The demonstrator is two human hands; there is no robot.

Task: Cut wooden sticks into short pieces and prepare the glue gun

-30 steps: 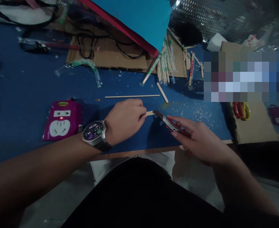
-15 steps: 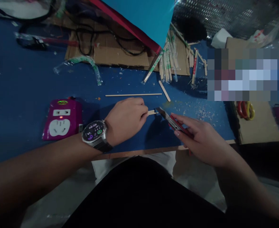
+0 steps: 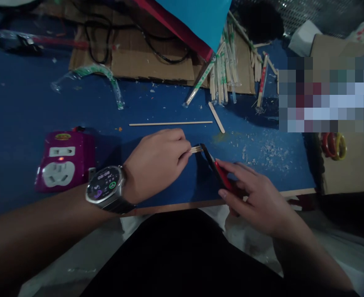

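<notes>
My left hand (image 3: 157,163), with a smartwatch (image 3: 106,185) at its wrist, is closed around several thin wooden sticks (image 3: 196,149); only their ends stick out past the fingertips. My right hand (image 3: 256,198) grips a red utility knife (image 3: 222,175). Its dark blade reaches up to the stick ends; whether it touches them I cannot tell. Beyond my left hand a long thin stick (image 3: 169,123) lies on the blue tabletop, and a flat craft stick (image 3: 216,117) rests slantwise near its right end.
A purple power socket (image 3: 66,161) sits left of my wrist. Wrapped chopsticks (image 3: 221,82) lie on cardboard (image 3: 151,62) at the back, under a blue sheet (image 3: 197,20). Shavings (image 3: 271,154) are scattered at right, near red and yellow rings (image 3: 333,145) on another cardboard piece.
The knife has turned and its blade has moved left to the stick ends. My right hand has come slightly left and lower. The whole view has shifted a little.
</notes>
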